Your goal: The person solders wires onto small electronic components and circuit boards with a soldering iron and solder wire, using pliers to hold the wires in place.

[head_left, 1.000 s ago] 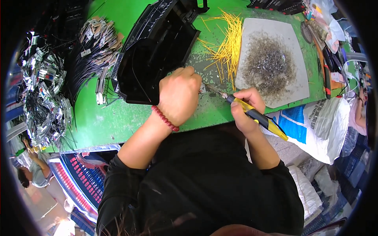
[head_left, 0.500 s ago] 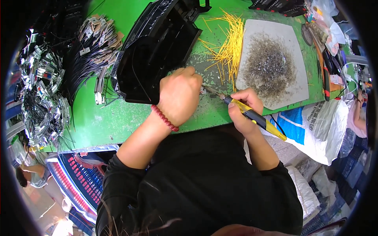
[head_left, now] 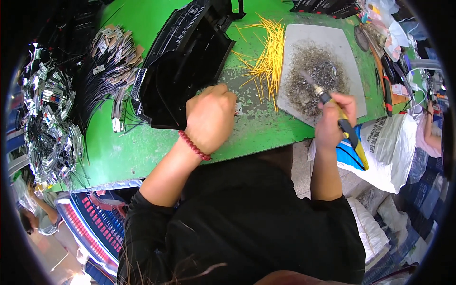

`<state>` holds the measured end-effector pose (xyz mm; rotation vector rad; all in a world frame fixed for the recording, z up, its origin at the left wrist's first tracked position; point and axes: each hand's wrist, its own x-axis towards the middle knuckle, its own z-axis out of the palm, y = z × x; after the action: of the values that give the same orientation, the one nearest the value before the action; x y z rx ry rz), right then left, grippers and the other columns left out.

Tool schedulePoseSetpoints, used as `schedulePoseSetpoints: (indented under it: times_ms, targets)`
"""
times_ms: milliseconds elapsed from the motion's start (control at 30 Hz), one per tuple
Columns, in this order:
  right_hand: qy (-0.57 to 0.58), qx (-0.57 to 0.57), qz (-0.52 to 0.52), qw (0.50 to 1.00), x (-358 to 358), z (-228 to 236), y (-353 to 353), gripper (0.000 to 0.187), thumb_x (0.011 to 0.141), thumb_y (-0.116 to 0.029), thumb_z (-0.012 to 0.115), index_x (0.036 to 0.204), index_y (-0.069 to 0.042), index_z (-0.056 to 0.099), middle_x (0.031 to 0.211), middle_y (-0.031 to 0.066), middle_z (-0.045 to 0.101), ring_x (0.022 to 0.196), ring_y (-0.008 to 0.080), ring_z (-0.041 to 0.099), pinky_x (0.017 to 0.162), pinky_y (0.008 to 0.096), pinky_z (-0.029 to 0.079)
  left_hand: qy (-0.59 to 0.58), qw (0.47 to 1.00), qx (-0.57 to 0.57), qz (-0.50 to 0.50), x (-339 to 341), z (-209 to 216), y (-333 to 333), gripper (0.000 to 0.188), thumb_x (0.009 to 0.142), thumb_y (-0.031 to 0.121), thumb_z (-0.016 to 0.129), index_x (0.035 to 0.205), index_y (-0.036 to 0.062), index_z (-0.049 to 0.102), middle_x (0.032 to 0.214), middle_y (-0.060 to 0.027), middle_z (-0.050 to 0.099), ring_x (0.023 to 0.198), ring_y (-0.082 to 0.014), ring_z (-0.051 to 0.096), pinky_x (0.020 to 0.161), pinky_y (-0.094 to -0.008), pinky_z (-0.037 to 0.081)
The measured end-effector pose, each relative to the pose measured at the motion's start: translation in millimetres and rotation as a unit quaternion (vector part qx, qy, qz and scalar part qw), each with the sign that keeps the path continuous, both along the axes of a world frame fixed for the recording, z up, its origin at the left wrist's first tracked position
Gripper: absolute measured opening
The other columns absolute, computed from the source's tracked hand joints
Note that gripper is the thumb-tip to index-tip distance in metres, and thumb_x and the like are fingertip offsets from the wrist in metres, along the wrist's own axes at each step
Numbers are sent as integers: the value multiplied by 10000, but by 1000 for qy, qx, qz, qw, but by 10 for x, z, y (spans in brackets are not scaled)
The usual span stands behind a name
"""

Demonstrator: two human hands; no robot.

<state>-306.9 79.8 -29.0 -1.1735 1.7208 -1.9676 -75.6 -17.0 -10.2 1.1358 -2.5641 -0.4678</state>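
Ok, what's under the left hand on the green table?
Beside the left hand a small part shows on the green table. The hand covers whatever lies beneath it; the black tray sits just behind.

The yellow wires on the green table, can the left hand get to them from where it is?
Probably yes. The left hand rests on the green table, with the yellow wires just beyond it to the right. Only bare tabletop lies between them. The black tray sits off to the left, out of the way.

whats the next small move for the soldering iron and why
Probably bring the soldering iron back left to the small part pinched at the left hand. Its tip is over the grey board with its solder debris, away from the part, in the right hand.
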Motion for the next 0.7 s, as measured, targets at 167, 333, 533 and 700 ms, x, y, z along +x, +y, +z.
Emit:
schedulePoseSetpoints:
  times_ms: [167,333,533,700]
  targets:
    - [7,107,190,976,437,-43,234,194,820,-118,653,924,-14,527,801,23,536,681,67,457,617,219,379,19,1000,-8,11,-3,-32,32,64,738,56,646,695,65,600,768,-68,584,761,-274,618,610,-392,500]
    - [-36,88,210,973,583,-153,213,171,769,-25,675,890,6,557,683,-3,571,584,26,484,518,203,391,28,999,-24,20,-11,-53,70,71,736,60,652,695,62,594,753,-72,576,727,-278,614,596,-395,498]
    - [-6,81,197,977,589,-217,224,172,747,-34,682,870,6,569,676,5,573,570,33,483,506,203,387,45,997,-64,22,-22,-84,120,120,705,54,651,660,51,540,726,-87,555,722,-263,620,591,-370,515]
    - [30,84,194,977,585,-239,225,185,721,-50,694,858,5,582,666,17,572,556,47,485,503,212,389,65,996,-64,20,-5,-100,127,144,711,51,662,669,58,525,720,-91,542,700,-254,615,575,-366,507]
